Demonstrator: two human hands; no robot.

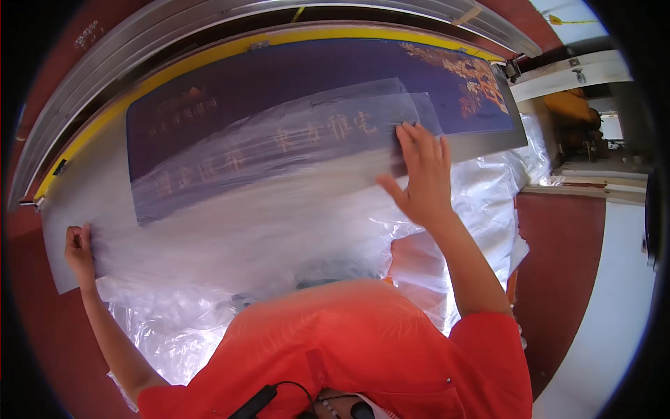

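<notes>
Plainly, the right hand (421, 171) is laid open and flat, fingers spread, on the far right corner of a translucent plastic film (279, 174), which is pressed down under the palm against a dark blue printed sheet (307, 77). Well apart from it, at the near left corner of the same film, the left hand (79, 248) is closed in a pinch on the film's edge, so that the film is held stretched between the two hands. Beneath and beyond the right hand, the blue sheet is seen lying on a grey work table (63, 209), its far edge bordered by a yellow strip (167, 66) and curved metal rails (209, 21); gold decoration is visible just beyond the fingertips on the sheet's right end. Nearer the body than both hands, loose clear plastic wrapping (488, 188) is bunched and draped off the table edge. The step in hand is judged to be the laying and smoothing of the film over the printed sheet. For the next move, a steady pull at the pinched corner and an even sweep of the flat palm would be called for, so that wrinkles are not trapped.
</notes>
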